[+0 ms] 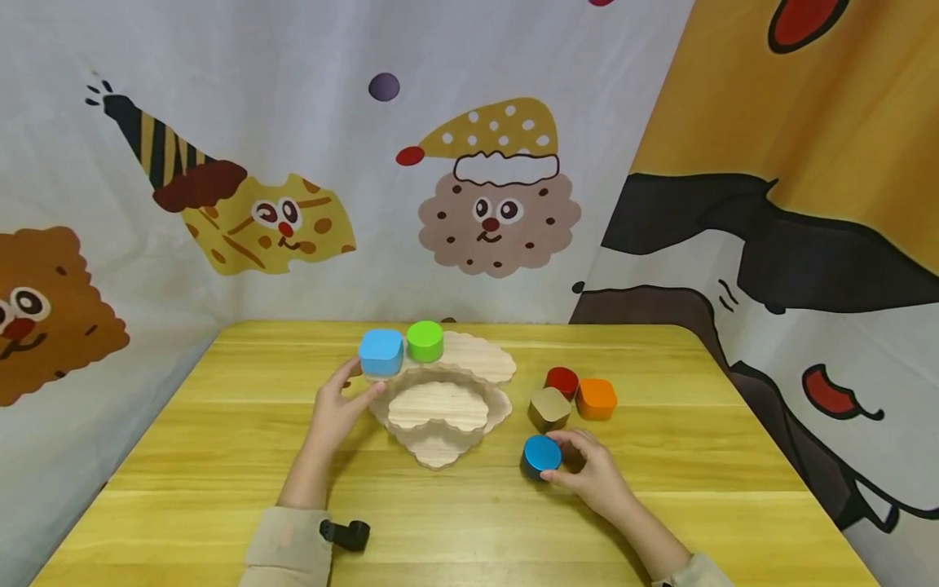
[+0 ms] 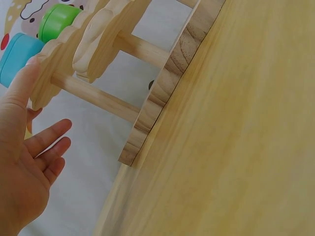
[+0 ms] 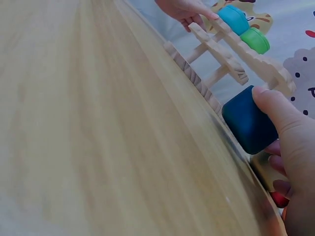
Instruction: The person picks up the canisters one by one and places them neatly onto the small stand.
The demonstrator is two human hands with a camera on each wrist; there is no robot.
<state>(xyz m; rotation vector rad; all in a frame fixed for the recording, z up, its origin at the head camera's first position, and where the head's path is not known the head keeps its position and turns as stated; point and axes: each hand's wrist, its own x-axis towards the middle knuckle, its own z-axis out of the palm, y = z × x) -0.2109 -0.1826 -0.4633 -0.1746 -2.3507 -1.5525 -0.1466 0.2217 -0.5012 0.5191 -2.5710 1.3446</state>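
A tiered wooden stand (image 1: 469, 359) with scalloped shelves stands at the table's middle back. On its upper shelf sit a light blue rounded-square tin (image 1: 381, 350) and a round green tin (image 1: 425, 340). My left hand (image 1: 337, 412) holds the shelf's left edge beside the light blue tin, thumb over the rim and a finger below; its other fingers (image 2: 51, 139) stick out loosely underneath. To the right of the stand, my right hand (image 1: 594, 473) grips a dark blue tin (image 1: 541, 456) between thumb and fingers, low over the table. Its round top faces up.
Behind the right hand, a gold tin (image 1: 550, 409), a red tin (image 1: 562, 382) and an orange tin (image 1: 597, 399) stand close together on the wooden table (image 1: 455, 530). A printed curtain (image 1: 330, 98) hangs behind the table. A black device (image 1: 348, 535) sits at the left cuff.
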